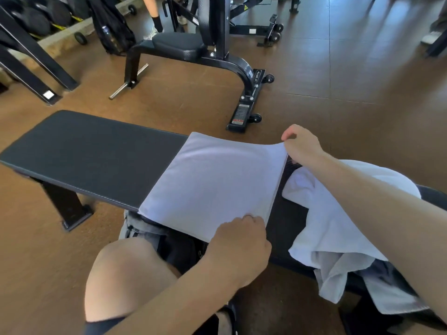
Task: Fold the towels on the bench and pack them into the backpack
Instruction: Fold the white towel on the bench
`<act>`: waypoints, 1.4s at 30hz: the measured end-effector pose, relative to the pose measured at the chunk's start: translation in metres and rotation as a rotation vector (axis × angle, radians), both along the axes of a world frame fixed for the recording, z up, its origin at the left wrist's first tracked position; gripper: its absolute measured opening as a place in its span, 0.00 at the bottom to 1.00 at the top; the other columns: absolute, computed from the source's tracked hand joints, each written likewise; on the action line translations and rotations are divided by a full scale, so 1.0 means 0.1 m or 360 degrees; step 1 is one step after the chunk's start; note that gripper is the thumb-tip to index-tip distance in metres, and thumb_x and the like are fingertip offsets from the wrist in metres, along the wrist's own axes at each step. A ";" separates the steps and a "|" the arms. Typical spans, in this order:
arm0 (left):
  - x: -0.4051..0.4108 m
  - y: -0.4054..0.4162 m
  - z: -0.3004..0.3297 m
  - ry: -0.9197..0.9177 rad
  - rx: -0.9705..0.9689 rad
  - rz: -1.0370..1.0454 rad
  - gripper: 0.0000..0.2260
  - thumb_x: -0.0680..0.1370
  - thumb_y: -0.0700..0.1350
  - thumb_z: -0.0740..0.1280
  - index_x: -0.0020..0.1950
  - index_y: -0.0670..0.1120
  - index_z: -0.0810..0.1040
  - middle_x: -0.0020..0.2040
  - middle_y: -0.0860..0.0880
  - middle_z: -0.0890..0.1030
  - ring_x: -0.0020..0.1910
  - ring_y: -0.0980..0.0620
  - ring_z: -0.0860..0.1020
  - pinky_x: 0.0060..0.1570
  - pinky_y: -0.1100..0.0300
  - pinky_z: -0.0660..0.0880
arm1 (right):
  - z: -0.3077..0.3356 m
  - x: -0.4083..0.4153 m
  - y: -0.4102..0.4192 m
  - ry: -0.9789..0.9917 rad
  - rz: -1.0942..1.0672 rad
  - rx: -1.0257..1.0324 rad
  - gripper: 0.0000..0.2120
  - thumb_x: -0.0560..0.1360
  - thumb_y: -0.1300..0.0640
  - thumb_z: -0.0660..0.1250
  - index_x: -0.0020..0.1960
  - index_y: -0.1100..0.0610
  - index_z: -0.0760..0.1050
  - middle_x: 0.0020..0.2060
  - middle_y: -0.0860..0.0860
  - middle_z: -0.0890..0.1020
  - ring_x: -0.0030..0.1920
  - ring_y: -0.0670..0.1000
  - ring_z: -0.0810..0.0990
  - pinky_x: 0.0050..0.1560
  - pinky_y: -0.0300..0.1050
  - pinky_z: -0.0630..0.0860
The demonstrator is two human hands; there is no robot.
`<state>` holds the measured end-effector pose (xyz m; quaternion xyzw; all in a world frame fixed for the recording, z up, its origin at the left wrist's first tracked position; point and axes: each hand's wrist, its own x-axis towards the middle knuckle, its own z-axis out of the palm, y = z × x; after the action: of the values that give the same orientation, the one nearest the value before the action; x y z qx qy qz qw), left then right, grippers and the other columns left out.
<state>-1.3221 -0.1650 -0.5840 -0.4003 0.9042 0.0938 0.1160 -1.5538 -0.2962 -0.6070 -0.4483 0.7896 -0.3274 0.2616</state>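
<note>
A white towel (212,180) lies folded flat across the middle of the black padded bench (92,155). My right hand (302,146) pinches its far right corner, lifted a little off the pad. My left hand (239,243) grips the near right corner at the bench's front edge. To the right, a crumpled pile of white and grey towels (338,228) lies on the bench under my right forearm and hangs over the front edge. A black backpack (111,25) stands on the floor at the back left, leaning by the weight rack.
An adjustable black weight bench (193,47) on wheels stands behind on the brown floor. Dumbbells (38,18) line a rack at the back left. Another person's legs (154,15) show at the top. My bare knee (125,269) is below the bench's front edge.
</note>
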 end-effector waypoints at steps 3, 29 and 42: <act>0.33 -0.12 0.21 0.0320 0.0159 0.0161 0.09 0.84 0.43 0.55 0.45 0.46 0.66 0.46 0.49 0.69 0.42 0.50 0.66 0.41 0.56 0.65 | 0.19 0.15 -0.18 -0.0137 0.0002 -0.0035 0.10 0.73 0.61 0.62 0.45 0.55 0.82 0.41 0.56 0.84 0.31 0.55 0.79 0.35 0.45 0.79; 1.99 -1.11 -0.13 0.0906 0.0711 0.1378 0.09 0.82 0.43 0.61 0.49 0.47 0.80 0.36 0.49 0.85 0.34 0.58 0.83 0.33 0.70 0.75 | -0.08 1.59 -1.50 0.0418 0.0755 0.0037 0.08 0.79 0.57 0.62 0.51 0.60 0.77 0.41 0.54 0.79 0.43 0.56 0.77 0.43 0.49 0.74; 2.02 -1.16 -0.14 0.0870 0.0407 0.1446 0.11 0.81 0.44 0.59 0.41 0.46 0.76 0.34 0.50 0.77 0.32 0.53 0.74 0.32 0.60 0.69 | -0.34 1.72 -1.37 0.0921 0.0759 -0.0268 0.06 0.83 0.59 0.54 0.53 0.62 0.65 0.39 0.56 0.72 0.37 0.61 0.75 0.38 0.54 0.71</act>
<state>-1.1200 -0.2813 -0.5977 -0.6945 0.6187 0.3443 -0.1276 -1.3821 -0.4328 -0.6413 -0.7132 0.6746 -0.1811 0.0590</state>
